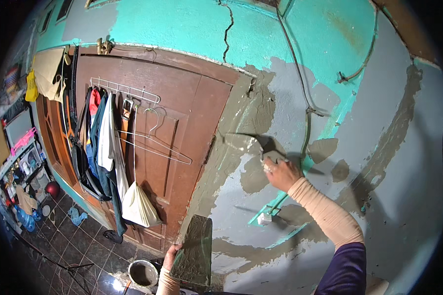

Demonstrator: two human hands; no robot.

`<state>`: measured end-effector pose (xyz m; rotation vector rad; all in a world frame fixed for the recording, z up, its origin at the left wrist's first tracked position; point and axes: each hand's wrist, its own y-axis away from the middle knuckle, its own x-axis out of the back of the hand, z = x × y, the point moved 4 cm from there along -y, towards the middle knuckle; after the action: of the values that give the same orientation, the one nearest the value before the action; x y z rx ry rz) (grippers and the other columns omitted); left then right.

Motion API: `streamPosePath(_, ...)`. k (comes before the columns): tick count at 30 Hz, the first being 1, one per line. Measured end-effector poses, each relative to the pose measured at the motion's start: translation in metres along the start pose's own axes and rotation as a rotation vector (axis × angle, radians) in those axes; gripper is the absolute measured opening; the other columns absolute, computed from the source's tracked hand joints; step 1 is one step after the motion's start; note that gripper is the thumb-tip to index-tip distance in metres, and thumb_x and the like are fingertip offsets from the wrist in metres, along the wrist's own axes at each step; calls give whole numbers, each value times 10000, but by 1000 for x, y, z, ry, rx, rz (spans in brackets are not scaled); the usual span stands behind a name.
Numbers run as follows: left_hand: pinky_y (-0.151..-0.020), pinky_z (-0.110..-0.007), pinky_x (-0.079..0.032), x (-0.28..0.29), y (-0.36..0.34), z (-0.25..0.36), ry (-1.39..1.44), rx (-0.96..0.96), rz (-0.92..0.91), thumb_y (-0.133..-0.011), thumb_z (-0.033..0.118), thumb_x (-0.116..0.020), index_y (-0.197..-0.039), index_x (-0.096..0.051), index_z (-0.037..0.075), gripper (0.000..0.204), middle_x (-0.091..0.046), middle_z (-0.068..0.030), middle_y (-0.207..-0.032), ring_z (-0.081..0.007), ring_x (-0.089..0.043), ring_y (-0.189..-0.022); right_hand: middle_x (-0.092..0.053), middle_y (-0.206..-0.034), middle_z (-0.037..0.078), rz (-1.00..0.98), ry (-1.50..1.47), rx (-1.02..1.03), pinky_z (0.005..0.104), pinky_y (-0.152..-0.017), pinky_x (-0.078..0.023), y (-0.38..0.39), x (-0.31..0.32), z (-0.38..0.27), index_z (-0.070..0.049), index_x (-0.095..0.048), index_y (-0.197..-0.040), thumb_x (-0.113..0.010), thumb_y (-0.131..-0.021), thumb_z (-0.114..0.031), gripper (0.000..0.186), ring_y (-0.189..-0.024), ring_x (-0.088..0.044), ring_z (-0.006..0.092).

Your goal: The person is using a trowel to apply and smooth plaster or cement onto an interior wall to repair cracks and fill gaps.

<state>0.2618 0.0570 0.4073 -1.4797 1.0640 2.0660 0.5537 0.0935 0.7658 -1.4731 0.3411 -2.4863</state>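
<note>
My right hand (pixel 282 173) is closed round the handle of a trowel (pixel 242 142). The trowel's pointed blade lies at or very near the strip of wet grey mortar (pixel 241 115) beside the door frame; whether it touches I cannot tell. Low in the middle, my left hand (pixel 171 256) grips the left edge of a flat dark board (pixel 194 253) smeared with mortar; most of its fingers are behind the board. The grey and turquoise wall (pixel 295 108) carries several mortar patches.
Left of the mortar strip stands a brown door (pixel 182 108) with a wire rack (pixel 125 88), clothes (pixel 106 142) and a white bag (pixel 139 206). A bucket (pixel 143 273) sits on the dark tiled floor (pixel 96 253). A cable (pixel 298 64) hangs down the wall above a white socket box (pixel 264 219).
</note>
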Motion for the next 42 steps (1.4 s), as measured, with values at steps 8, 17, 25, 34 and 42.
streamPosePath(8, -705, -391, -563, -11, 3, 3, 35, 27, -80, -852, 287, -574, -1055, -630, -12, 365, -703, -154, -895, -288, -678, -761, -642, -810, 240, 147, -45, -78, 510, -637, -545, -10, 51, 22, -112, -537, -1114, -576, -890, -269, 277, -753, -651, 446)
streamPosePath(17, -708, -383, -557, -5, 3, 2, 11, 0, -18, -858, 290, -558, -1016, -632, -5, 342, -700, -145, -860, -280, -672, -741, -645, -860, 259, 275, -103, -141, 501, -665, -512, -14, 69, 48, -43, -542, -1164, -632, -856, -231, 373, -755, -627, 449)
streamPosePath(25, -733, -391, -563, 2, 0, 7, -48, 29, -27, -860, 292, -537, -981, -659, -16, 353, -708, -158, -878, -293, -680, -756, -670, -824, 218, 502, -344, -82, 484, -698, -489, 3, 55, 41, -28, -552, -1094, -611, -879, -231, 302, -771, -634, 424)
streamPosePath(34, -703, -359, -552, 12, -19, 1, -89, 35, -43, -845, 296, -586, -998, -646, 2, 337, -703, -130, -879, -264, -668, -742, -659, -860, 221, 518, -296, -95, 499, -716, -474, -26, 37, 31, -43, -546, -1123, -592, -895, -269, 324, -774, -602, 444)
streamPosePath(42, -792, -389, -552, -8, -5, 7, -29, 59, -59, -880, 273, -520, -1010, -642, 34, 298, -701, -138, -939, -284, -675, -837, -674, -955, 217, 466, -398, -178, 480, -800, -458, -19, 39, 59, -32, -583, -1145, -602, -881, -286, 367, -858, -616, 436)
